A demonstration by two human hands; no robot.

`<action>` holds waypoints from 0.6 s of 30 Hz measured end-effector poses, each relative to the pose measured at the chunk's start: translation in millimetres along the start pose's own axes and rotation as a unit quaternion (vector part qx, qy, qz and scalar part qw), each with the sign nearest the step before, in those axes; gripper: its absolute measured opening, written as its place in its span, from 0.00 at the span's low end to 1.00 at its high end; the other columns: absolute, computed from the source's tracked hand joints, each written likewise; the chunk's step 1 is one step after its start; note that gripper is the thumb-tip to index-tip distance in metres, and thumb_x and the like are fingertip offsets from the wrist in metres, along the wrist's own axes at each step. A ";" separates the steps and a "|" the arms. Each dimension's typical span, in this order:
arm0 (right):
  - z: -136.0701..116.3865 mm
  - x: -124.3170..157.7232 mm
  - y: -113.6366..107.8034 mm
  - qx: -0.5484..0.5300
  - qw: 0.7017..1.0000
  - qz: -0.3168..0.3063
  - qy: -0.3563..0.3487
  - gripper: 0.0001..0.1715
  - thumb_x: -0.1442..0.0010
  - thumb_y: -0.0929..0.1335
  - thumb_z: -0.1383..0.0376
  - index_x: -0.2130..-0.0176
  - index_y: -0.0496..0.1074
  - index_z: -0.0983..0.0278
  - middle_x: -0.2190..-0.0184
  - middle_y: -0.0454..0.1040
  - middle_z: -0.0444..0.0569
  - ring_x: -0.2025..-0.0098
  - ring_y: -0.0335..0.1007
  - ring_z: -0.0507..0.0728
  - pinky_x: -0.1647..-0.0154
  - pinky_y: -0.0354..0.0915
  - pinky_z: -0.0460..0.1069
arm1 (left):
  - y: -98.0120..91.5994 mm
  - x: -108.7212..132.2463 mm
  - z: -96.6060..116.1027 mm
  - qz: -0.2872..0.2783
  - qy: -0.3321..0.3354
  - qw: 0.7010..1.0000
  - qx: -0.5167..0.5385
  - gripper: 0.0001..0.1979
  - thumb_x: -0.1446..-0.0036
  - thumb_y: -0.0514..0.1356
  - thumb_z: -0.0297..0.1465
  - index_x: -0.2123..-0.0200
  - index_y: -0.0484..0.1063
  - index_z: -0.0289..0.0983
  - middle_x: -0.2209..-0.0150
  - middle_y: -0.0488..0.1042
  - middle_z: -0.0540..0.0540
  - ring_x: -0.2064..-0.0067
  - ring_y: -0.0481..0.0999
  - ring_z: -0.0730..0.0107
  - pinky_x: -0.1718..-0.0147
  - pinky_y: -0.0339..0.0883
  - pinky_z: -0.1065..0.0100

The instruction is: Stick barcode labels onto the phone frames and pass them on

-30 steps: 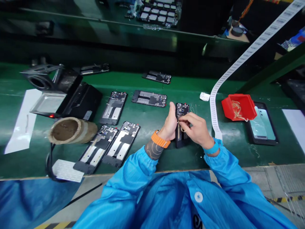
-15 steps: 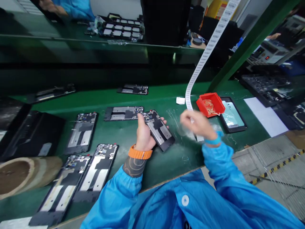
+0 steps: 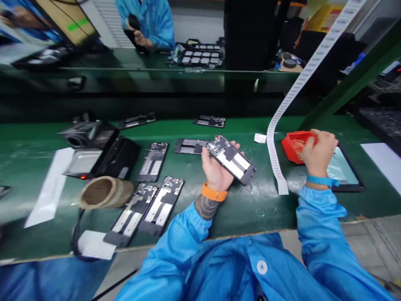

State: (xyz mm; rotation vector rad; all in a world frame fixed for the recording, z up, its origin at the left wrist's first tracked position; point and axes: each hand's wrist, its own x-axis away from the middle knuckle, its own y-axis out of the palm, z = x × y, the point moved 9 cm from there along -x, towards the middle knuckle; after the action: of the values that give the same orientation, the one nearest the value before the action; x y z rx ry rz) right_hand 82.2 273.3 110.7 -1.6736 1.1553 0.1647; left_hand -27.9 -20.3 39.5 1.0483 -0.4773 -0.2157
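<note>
My left hand (image 3: 219,169), palm up, holds an opened phone (image 3: 233,159) with its circuit board and battery bay showing. My right hand (image 3: 321,150) is closed at the right rim of a small red bin (image 3: 291,148), its thumb over the edge and other fingertips partly hidden. Inside the bin lie tan rubber bands (image 3: 298,146). Between my hands a long strip of printed labels (image 3: 272,146) hangs down onto the green bench. Left of the held phone, another opened phone (image 3: 189,146) lies flat, partly behind it.
More opened phones lie left, including one (image 3: 161,205) near the bench edge. A cardboard tube (image 3: 106,192) and a black device (image 3: 109,154) stand beyond. A tablet-like panel (image 3: 341,169) lies beside the bin. Across the bench a person in blue (image 3: 156,25) holds a dark object.
My right hand has left the label strip and moved right to the red bin. The strip's end now rests on the bench. My left hand still holds the phone; the view has shifted left.
</note>
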 end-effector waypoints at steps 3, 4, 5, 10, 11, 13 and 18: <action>-49.1 36.2 38.5 -0.246 0.944 -0.215 0.052 0.23 0.35 0.63 0.51 0.49 0.74 0.62 0.61 0.78 0.56 0.62 0.75 0.63 0.61 0.73 0.60 | 15.2 -2.9 -9.5 -0.005 0.017 1.000 0.018 0.34 0.33 0.42 0.56 0.53 0.75 0.36 0.50 0.78 0.37 0.41 0.75 0.49 0.44 0.70 0.50; -67.9 56.8 57.5 -0.307 0.889 -0.331 0.071 0.26 0.38 0.66 0.49 0.48 0.73 0.61 0.64 0.78 0.53 0.68 0.75 0.60 0.68 0.73 0.57 | 21.3 -5.7 -10.0 -0.014 0.020 1.000 0.014 0.34 0.33 0.41 0.55 0.52 0.75 0.36 0.48 0.78 0.37 0.41 0.74 0.50 0.44 0.70 0.51; -81.6 74.9 69.7 -0.350 0.836 -0.412 0.094 0.28 0.41 0.69 0.48 0.48 0.72 0.61 0.68 0.77 0.50 0.74 0.72 0.57 0.74 0.71 0.54 | 27.7 -9.5 -8.6 -0.031 0.017 0.999 0.001 0.34 0.32 0.40 0.55 0.51 0.74 0.37 0.47 0.77 0.37 0.40 0.74 0.51 0.44 0.70 0.52; -69.2 84.4 87.1 -0.434 0.749 -0.452 0.215 0.27 0.53 0.77 0.52 0.56 0.76 0.64 0.74 0.75 0.43 0.84 0.56 0.46 0.88 0.51 0.43 | 33.9 -34.1 -4.8 -0.172 -0.220 0.913 -0.299 0.21 0.35 0.56 0.45 0.54 0.75 0.33 0.60 0.81 0.35 0.60 0.83 0.49 0.62 0.78 0.53; -61.9 82.0 89.7 -0.434 0.743 -0.453 0.232 0.27 0.53 0.78 0.53 0.56 0.77 0.64 0.75 0.74 0.42 0.84 0.54 0.45 0.88 0.48 0.42 | 25.9 -40.6 -1.2 -0.190 -0.265 0.866 -0.378 0.15 0.38 0.61 0.38 0.57 0.75 0.32 0.65 0.81 0.35 0.66 0.83 0.51 0.68 0.78 0.58; -50.3 75.5 92.3 -0.448 0.739 -0.431 0.258 0.28 0.53 0.78 0.53 0.55 0.78 0.65 0.77 0.73 0.42 0.84 0.55 0.45 0.86 0.50 0.43 | 11.7 -63.4 11.1 -0.196 -0.311 0.794 -0.483 0.07 0.42 0.64 0.28 0.62 0.75 0.29 0.70 0.80 0.34 0.72 0.82 0.54 0.76 0.75 0.64; -33.2 58.0 80.3 -0.475 0.791 -0.280 0.264 0.23 0.46 0.75 0.52 0.55 0.76 0.61 0.66 0.78 0.47 0.74 0.71 0.51 0.74 0.66 0.46 | 19.4 -189.4 81.6 0.037 -0.105 0.932 -0.344 0.09 0.37 0.55 0.19 0.56 0.73 0.28 0.68 0.79 0.37 0.69 0.81 0.60 0.69 0.77 0.62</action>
State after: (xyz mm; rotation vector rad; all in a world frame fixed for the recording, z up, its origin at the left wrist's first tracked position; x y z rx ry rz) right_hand 39.1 212.9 37.0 -3.0509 0.9328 -0.1525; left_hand -234.0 0.0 37.8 0.3192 -0.5751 -0.3970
